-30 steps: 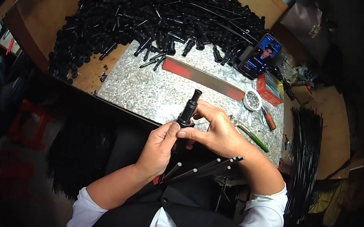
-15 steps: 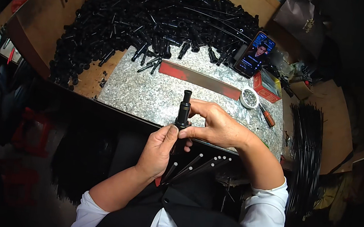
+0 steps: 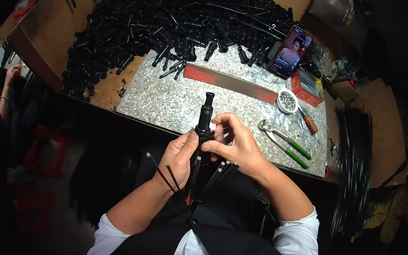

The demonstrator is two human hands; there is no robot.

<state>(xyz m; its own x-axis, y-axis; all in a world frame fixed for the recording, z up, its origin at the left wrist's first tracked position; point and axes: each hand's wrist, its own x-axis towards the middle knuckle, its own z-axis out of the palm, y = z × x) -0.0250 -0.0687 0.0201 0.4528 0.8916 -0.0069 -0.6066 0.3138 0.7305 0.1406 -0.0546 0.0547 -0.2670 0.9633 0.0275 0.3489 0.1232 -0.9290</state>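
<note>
A black ribbed hub (image 3: 204,120) with thin black rods (image 3: 207,179) hanging below is pinched upright between the left hand (image 3: 180,155) and right hand (image 3: 237,147) over the surface (image 3: 166,102) edge, a big pile of black parts (image 3: 166,24) left unassembled.

White shirt, sleeves rolled to elbows; black vest over it; forearms bare

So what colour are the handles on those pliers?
Green, on the pliers lying on the metal sheet; head view.
</note>
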